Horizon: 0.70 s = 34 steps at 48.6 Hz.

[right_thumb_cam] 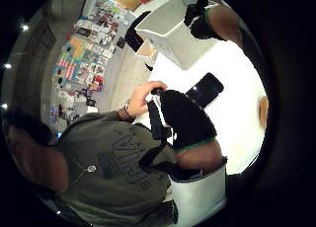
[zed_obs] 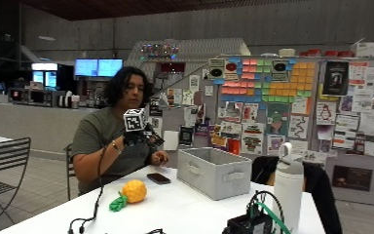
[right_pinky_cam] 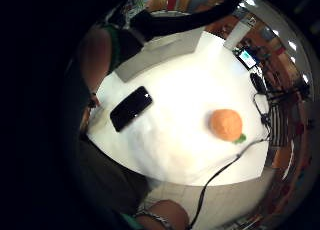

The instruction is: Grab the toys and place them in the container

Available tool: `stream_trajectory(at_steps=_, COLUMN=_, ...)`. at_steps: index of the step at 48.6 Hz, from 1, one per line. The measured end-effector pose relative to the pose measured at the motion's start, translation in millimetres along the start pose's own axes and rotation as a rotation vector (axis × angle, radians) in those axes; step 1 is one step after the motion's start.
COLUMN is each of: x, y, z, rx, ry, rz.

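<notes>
Hand (zed_obs: 137, 138) raised above the surface (zed_obs: 174, 207), in front of the chest, palm toward the white top; fingers not distinguishable, state cannot be told, nothing visibly held. Bare hand (zed_obs: 159, 158) resting at the far edge of the surface, near the phone (zed_obs: 158, 178).

Toy (zed_obs: 132, 192): orange-yellow, rounded, with green leaf end, lying on the surface near the front edge, well below the raised hand and apart from it. In the little finger side palm view, toy (right_pinky_cam: 226, 125) isolated on the white top, well apart from the phone (right_pinky_cam: 131, 108).

Container (zed_obs: 214, 172): grey fabric bin, upright on the surface, right of the phone as seen from outside, well apart from the toy. Interior not visible.

Bottle (zed_obs: 288, 186): white, upright, at the near corner. Dark cabled device (zed_obs: 252, 222) just beside it. Black cable (zed_obs: 98, 195) hanging from the hand to the surface edge.
</notes>
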<state>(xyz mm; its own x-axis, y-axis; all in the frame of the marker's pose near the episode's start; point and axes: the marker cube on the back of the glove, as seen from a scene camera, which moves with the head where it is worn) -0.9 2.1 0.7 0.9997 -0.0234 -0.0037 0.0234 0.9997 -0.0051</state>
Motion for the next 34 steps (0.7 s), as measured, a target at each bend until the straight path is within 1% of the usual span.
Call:
stream_trajectory(at_steps=9, x=6.3, y=-1.5, z=-0.9, rx=0.002, ry=0.005, rz=-0.033)
stream_trajectory(at_steps=14, x=-2.2, y=2.1, z=3.0, rx=0.001, ry=0.018, rz=-0.052)
stream_trajectory(at_steps=26, x=17.2, y=-3.3, z=-0.9, rx=0.009, ry=0.032, rz=0.035)
stream_trajectory(at_steps=34, x=50.7, y=-2.5, z=-5.5, rx=0.029, ry=0.008, rz=0.095)
